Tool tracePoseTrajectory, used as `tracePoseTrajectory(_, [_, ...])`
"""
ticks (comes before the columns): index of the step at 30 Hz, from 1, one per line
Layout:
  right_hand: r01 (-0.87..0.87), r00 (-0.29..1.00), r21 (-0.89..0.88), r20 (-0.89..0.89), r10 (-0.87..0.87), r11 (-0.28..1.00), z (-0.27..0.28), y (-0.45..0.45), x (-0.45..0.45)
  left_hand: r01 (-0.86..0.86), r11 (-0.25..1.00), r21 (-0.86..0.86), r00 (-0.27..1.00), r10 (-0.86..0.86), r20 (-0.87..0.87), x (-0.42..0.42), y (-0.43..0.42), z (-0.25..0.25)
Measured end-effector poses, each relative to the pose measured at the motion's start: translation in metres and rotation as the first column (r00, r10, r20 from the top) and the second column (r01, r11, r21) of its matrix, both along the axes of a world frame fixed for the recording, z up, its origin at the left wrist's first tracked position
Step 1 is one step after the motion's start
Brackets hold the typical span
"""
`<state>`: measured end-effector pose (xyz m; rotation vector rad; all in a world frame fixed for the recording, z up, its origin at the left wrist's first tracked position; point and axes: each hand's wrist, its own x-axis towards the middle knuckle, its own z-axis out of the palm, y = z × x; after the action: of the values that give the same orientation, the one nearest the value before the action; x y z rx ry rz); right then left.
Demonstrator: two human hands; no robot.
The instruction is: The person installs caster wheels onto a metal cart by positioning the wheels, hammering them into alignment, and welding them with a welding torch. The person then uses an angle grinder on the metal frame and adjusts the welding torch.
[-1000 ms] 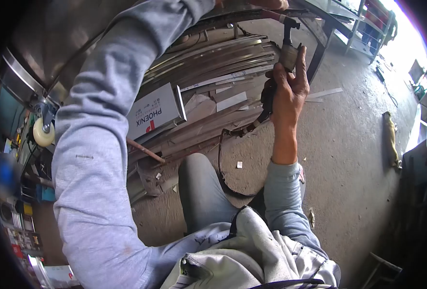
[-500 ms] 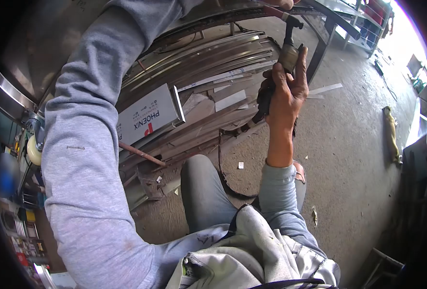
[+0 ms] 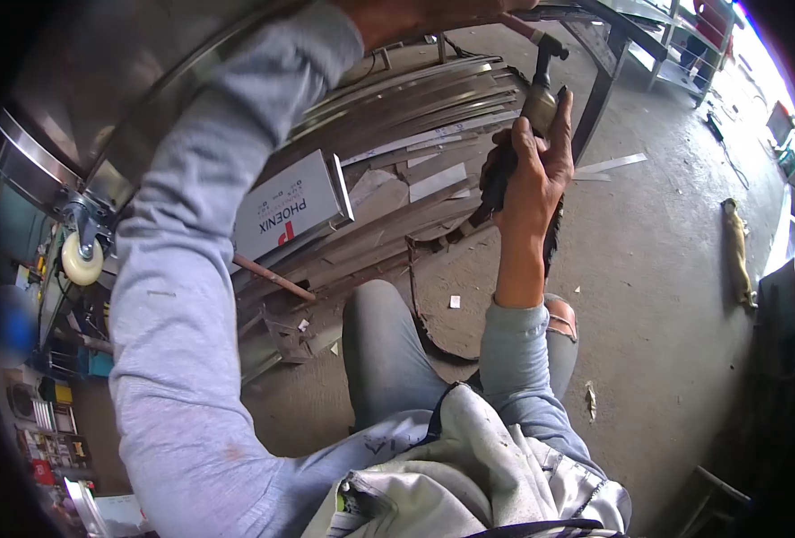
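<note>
My right hand (image 3: 532,179) is wrapped round the dark handle of a torch-like tool (image 3: 541,99), with the index finger stretched along it. The tool's head points up and left, close under a metal frame edge, and a dark cable (image 3: 424,323) hangs from its lower end. My left hand (image 3: 424,16) reaches across the top edge of the view by the metal frame; its fingers are mostly cut off. A grey sleeve (image 3: 182,296) covers the left arm.
Long metal strips (image 3: 415,99) lie below the frame, beside a white PHOENIX-marked panel (image 3: 285,206). A caster wheel (image 3: 82,258) stands at the left. A frame leg (image 3: 599,94) rises beside the tool. At the upper right a person (image 3: 711,27) stands behind a metal rack (image 3: 684,67).
The view has shifted slightly. My left forearm swung left, then back right, and more of my left hand now shows. My right hand keeps its hold on the tool.
</note>
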<state>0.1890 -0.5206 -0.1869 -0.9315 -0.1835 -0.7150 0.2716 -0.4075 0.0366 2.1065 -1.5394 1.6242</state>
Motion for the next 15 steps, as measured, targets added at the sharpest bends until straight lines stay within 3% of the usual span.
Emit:
tracePoseTrajectory(1, [-0.008,1.000,0.022,-0.020,0.008,1.000,0.001,-0.001,-0.004,-0.057,0.995,-0.085,0.972,0.075,0.221,-0.007,-0.001,-0.006])
tracePoseTrajectory(4, [-0.051,0.997,0.078,-0.058,0.056,0.996,-0.001,-0.005,-0.014,-0.225,0.928,-0.298,0.974,0.220,-0.051,-0.029,-0.014,-0.029])
tracePoseTrajectory(5, [-0.068,0.996,0.097,-0.045,0.073,0.993,-0.005,-0.007,-0.015,-0.160,0.932,-0.324,0.987,0.157,-0.035,-0.028,-0.014,-0.031])
tracePoseTrajectory(9, [-0.064,0.998,0.133,-0.004,0.066,0.989,-0.008,-0.018,-0.015,-0.177,0.940,-0.291,0.942,0.076,-0.326,-0.036,-0.020,-0.011])
tracePoseTrajectory(12, [-0.125,0.992,0.112,-0.022,0.128,0.986,-0.009,-0.027,-0.020,-0.242,0.943,-0.230,0.957,0.193,-0.217,-0.031,-0.033,0.005])
tracePoseTrajectory(15, [-0.127,0.991,0.128,-0.025,0.131,0.984,-0.013,-0.028,-0.019,-0.152,0.976,-0.156,0.978,0.125,-0.166,-0.007,-0.046,0.011])
